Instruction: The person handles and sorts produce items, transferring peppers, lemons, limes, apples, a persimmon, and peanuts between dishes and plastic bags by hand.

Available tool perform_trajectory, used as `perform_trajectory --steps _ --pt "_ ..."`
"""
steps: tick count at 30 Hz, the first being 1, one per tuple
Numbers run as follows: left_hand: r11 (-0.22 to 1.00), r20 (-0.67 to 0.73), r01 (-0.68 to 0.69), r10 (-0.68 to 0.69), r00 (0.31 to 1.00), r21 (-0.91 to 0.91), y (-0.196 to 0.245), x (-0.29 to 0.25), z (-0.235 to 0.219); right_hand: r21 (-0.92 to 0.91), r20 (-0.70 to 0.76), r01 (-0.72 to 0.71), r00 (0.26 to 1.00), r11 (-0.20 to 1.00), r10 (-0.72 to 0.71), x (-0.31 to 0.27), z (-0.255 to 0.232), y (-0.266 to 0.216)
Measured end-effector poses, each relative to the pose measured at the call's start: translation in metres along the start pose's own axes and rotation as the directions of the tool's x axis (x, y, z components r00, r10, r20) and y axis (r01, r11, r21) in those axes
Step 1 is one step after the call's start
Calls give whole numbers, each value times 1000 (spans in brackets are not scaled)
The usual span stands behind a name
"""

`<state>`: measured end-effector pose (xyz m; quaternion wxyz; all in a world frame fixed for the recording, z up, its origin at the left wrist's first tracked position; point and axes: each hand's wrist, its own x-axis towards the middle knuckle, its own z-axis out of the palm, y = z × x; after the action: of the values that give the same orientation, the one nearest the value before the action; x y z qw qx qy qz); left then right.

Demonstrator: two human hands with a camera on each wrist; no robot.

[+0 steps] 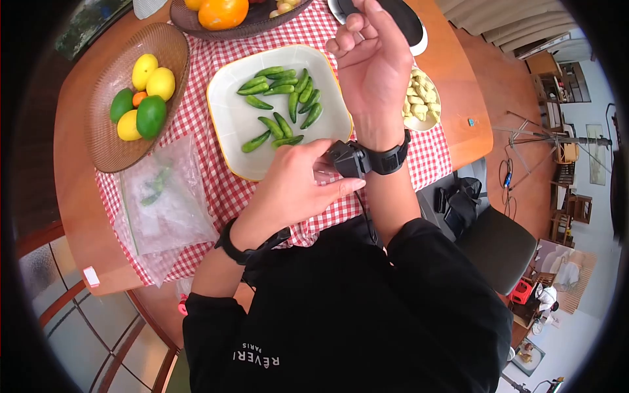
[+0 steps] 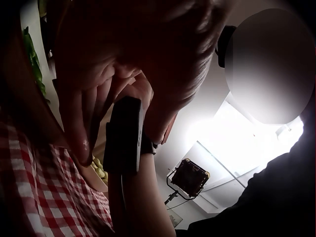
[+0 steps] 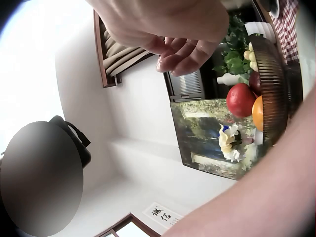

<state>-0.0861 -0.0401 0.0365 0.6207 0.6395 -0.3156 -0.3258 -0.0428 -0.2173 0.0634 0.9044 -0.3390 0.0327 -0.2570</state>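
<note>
My left hand (image 1: 288,187) pinches the small black camera (image 1: 347,159) on my right wrist between thumb and fingers. The left wrist view shows the fingers on either side of that camera (image 2: 126,138). A black strap (image 1: 393,157) goes round the right wrist. Palm turned up, my right hand (image 1: 373,65) is raised past the dish's right edge with its fingers loosely curled and nothing in them. Several green peppers (image 1: 258,103) lie in a white square dish (image 1: 226,124) with a yellow rim, just beyond the left hand.
On the left are a brown ribbed bowl (image 1: 101,111) of lemons and green fruit and a clear plastic bag (image 1: 177,226) with something green inside. A fruit bowl (image 1: 262,25) stands at the back. Pale yellow pieces (image 1: 419,98) fill a bowl at right. A checked cloth (image 1: 200,72) covers part of the table.
</note>
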Motion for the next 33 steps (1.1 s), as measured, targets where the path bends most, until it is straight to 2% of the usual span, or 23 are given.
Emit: perform_trajectory --steps 2,3,6,7,8,10,12,14,15,18,23,25,26,28,29,30,32,33 --pt "988 33 149 -148 988 -45 -4 0 1 -73 46 132 991 989 -129 0 4 3" --pt "992 14 112 -112 994 -53 -6 0 2 -88 60 173 984 981 -168 -2 7 3" --pt "989 35 134 -132 991 -64 -1 0 1 -166 122 232 969 958 -214 -9 9 0" --pt "985 40 108 -103 994 -137 -3 0 2 -186 160 266 958 946 -238 -10 9 0" --pt "986 37 99 -95 995 -134 -2 1 1 -184 169 271 956 945 -242 -11 12 -2" --pt "979 118 141 -124 985 -148 -3 1 -5 -289 276 349 922 892 -272 -17 19 -2" --pt "977 141 151 -130 981 -149 -3 2 -10 -297 279 349 922 889 -269 -25 27 -1" --pt "974 166 166 -141 976 -153 -7 2 -12 -344 399 444 867 827 -299 -31 34 -1" --pt "969 161 158 -128 979 -190 -9 2 -11 -342 413 469 854 815 -318 -30 32 2" --pt "947 164 158 -116 980 -278 -13 1 -5 -376 367 450 875 810 -316 -43 36 -4" --pt "890 159 168 -109 981 -423 -14 2 -2 -413 386 514 846 751 -367 -37 36 -10" --pt "956 111 82 -53 992 -281 -15 1 -4 -438 383 523 844 731 -374 -39 31 -6" --pt "956 110 88 -59 992 -280 -15 0 -6 -449 381 529 842 720 -381 -40 28 -4" --pt "994 119 42 -30 992 -105 -12 -2 -7 -466 375 533 842 706 -388 -37 19 -7" --pt "993 121 43 -30 992 -107 -8 -4 -10 -424 461 564 808 709 -366 -27 12 -12" --pt "1000 33 -7 8 999 -21 -3 -6 -20 -377 546 595 762 710 -349 -21 10 -16" --pt "982 -132 -87 110 985 165 7 -13 -45 -427 568 596 762 680 -312 -21 16 -21" --pt "954 -195 -75 136 971 291 12 -14 -60 -536 553 499 817 681 -164 -20 11 -23"
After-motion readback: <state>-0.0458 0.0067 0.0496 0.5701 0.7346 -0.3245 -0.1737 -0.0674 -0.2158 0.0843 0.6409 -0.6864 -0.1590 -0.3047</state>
